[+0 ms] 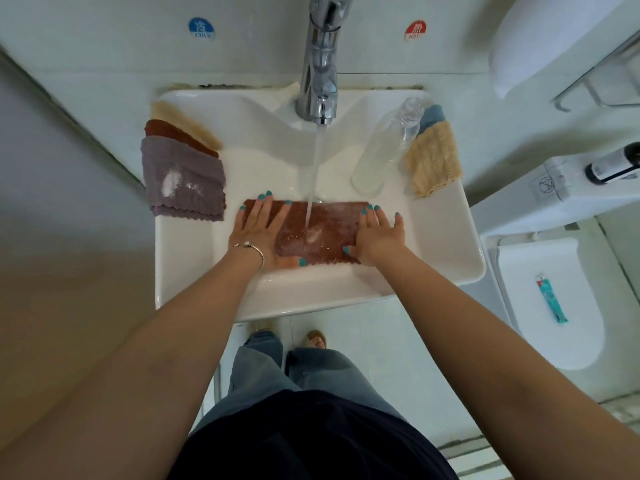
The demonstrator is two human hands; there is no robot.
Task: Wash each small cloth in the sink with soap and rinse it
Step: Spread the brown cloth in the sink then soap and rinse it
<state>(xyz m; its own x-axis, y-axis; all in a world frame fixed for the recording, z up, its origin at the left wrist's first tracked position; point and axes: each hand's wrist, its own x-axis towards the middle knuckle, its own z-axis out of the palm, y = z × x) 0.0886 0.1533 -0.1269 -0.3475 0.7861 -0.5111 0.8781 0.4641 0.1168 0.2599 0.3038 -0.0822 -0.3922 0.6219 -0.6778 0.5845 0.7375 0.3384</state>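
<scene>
Both hands flat on brown cloth (317,233); stickers "COLD" (201,29), "HOT" (415,30).

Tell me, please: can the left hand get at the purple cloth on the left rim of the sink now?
Probably yes. The left hand lies flat on the brown cloth, holding nothing, and the purple cloth lies close beside it on the sink rim with nothing between.

We see pale wall tiles (104,46) across the top, a white toilet (550,306) at right, and light floor tiles (398,341) at the bottom centre.
</scene>
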